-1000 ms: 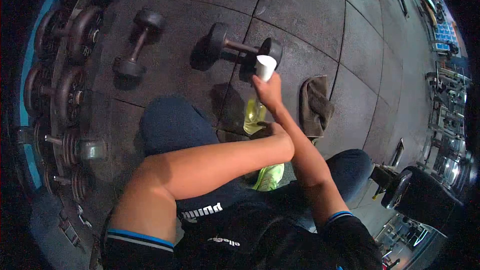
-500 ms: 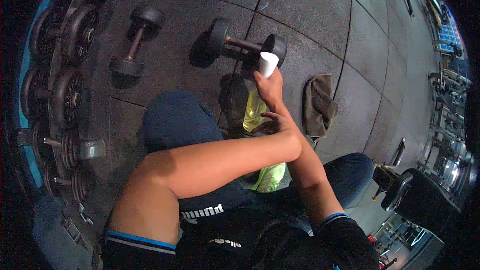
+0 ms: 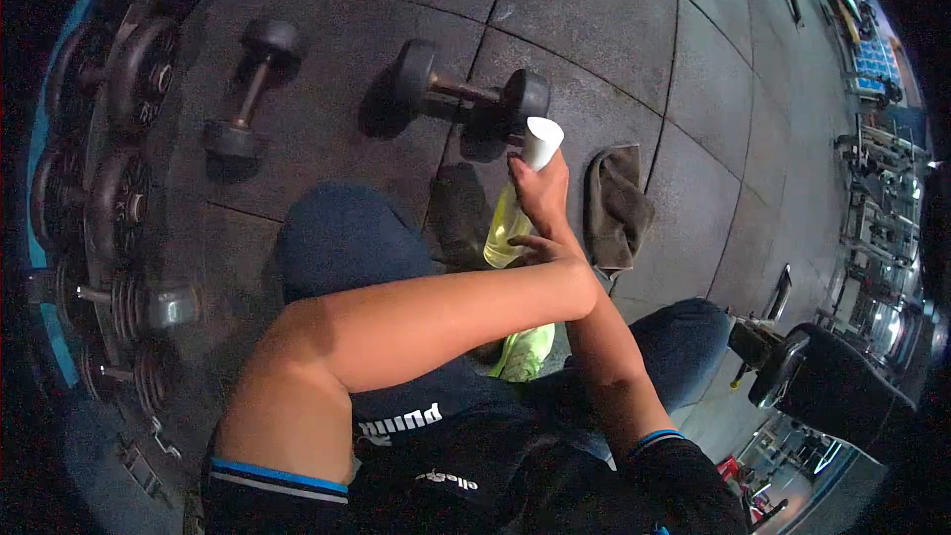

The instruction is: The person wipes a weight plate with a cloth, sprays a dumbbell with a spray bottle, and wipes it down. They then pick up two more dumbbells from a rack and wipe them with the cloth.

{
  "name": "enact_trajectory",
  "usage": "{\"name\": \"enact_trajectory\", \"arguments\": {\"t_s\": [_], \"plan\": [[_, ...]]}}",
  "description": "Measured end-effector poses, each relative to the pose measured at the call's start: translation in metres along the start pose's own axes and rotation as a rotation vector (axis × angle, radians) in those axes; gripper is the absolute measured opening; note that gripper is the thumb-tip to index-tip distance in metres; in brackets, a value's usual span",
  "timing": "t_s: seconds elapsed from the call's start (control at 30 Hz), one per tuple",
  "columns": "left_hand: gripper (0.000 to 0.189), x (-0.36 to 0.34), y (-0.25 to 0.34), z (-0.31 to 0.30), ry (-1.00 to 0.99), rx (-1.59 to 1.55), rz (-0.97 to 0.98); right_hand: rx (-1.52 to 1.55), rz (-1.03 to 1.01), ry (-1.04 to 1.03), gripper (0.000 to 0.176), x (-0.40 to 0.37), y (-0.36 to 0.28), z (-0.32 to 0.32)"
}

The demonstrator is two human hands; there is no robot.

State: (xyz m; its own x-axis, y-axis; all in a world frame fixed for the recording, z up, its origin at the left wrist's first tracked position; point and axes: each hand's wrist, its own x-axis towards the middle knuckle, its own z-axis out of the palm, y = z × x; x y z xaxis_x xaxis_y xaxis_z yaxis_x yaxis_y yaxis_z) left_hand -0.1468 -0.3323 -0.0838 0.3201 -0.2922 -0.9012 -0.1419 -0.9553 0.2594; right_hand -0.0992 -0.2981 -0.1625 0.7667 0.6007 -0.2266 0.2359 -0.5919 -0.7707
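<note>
My right hand (image 3: 543, 188) is wrapped round the upper part of a clear bottle (image 3: 503, 240) with yellow liquid and a white cap (image 3: 542, 137). The bottle stands tilted, its cap pointing away from me. Across my right forearm lies my left wrist, bent back. My left hand (image 3: 535, 249) is open beside the lower part of the bottle, fingers apart; whether they touch it I cannot tell. Just beyond the cap, a dumbbell (image 3: 464, 90) rests on the floor. A dark towel (image 3: 619, 206) lies crumpled to the right of the bottle.
Another dumbbell (image 3: 255, 94) lies on the tiled floor (image 3: 584, 25) at the upper left. A rack of weight plates (image 3: 124, 203) runs down the left side. My knee (image 3: 347, 238) and a green shoe (image 3: 525, 352) are near. At the lower right is a black padded seat (image 3: 842, 391).
The bottle and my right hand have shifted slightly right and down in view, away from the dumbbell. The dumbbells, towel and rack appear a little further left.
</note>
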Motion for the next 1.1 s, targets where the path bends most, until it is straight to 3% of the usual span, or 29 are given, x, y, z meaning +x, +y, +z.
{"name": "enact_trajectory", "arguments": {"t_s": [0.1, 0.17, 0.2, 0.27, 0.37, 0.43, 0.5, 0.67, 0.77, 0.9, 0.93, 0.97, 1.0, 1.07, 1.1], "plan": [[0.043, -0.001, 0.003, -0.01, 0.072, -0.091, 0.019, 0.119, -0.028, 0.004, 0.042, 0.015, 0.035, -0.013], [0.042, -0.004, 0.003, -0.017, -0.07, -0.042, -0.036, 0.185, -0.216, 0.103, 0.039, 0.029, 0.028, -0.038], [0.047, -0.003, -0.001, -0.02, -0.237, 0.129, -0.067, 0.255, -0.269, 0.148, 0.036, 0.039, 0.026, -0.052], [0.046, -0.027, -0.013, -0.022, -0.187, 0.061, -0.064, 0.445, -0.196, 0.24, 0.037, 0.06, 0.016, -0.075], [0.042, -0.011, -0.009, -0.013, -0.038, 0.026, -0.047, 0.373, -0.271, 0.327, 0.064, 0.093, 0.002, -0.102], [0.041, 0.002, -0.005, -0.006, 0.107, -0.054, -0.061, 0.285, -0.302, 0.338, 0.069, 0.11, -0.013, -0.108], [0.041, -0.001, -0.006, -0.003, 0.098, -0.043, -0.027, 0.074, -0.398, 0.361, 0.072, 0.146, 0.011, -0.114], [0.041, -0.004, -0.013, -0.001, 0.069, -0.012, -0.025, 0.099, -0.419, 0.311, 0.04, 0.187, 0.052, -0.134], [0.041, -0.017, -0.017, -0.005, 0.138, -0.053, -0.024, 0.02, -0.137, 0.038, 0.088, 0.184, 0.063, -0.163], [0.039, -0.02, -0.019, -0.008, 0.167, -0.056, 0.001, -0.12, -0.18, 0.216, 0.104, 0.149, 0.098, -0.176], [0.039, -0.019, -0.019, -0.006, 0.184, -0.053, 0.008, -0.28, -0.069, 0.164, 0.113, 0.131, 0.106, -0.182], [0.039, -0.017, -0.019, -0.005, 0.201, -0.049, 0.014, -0.512, -0.105, 0.151, 0.116, 0.139, 0.172, -0.187], [0.039, -0.016, -0.018, -0.004, 0.208, -0.054, 0.006, -0.573, -0.044, 0.155, 0.103, 0.119, 0.196, -0.181], [0.039, -0.012, -0.019, -0.001, 0.222, -0.066, -0.014, -0.833, 0.199, -0.155, 0.079, 0.109, 0.27, -0.183], [0.039, -0.003, -0.021, 0.002, 0.213, -0.071, -0.015, -0.872, 0.229, -0.18, 0.069, 0.097, 0.258, -0.182]]}}
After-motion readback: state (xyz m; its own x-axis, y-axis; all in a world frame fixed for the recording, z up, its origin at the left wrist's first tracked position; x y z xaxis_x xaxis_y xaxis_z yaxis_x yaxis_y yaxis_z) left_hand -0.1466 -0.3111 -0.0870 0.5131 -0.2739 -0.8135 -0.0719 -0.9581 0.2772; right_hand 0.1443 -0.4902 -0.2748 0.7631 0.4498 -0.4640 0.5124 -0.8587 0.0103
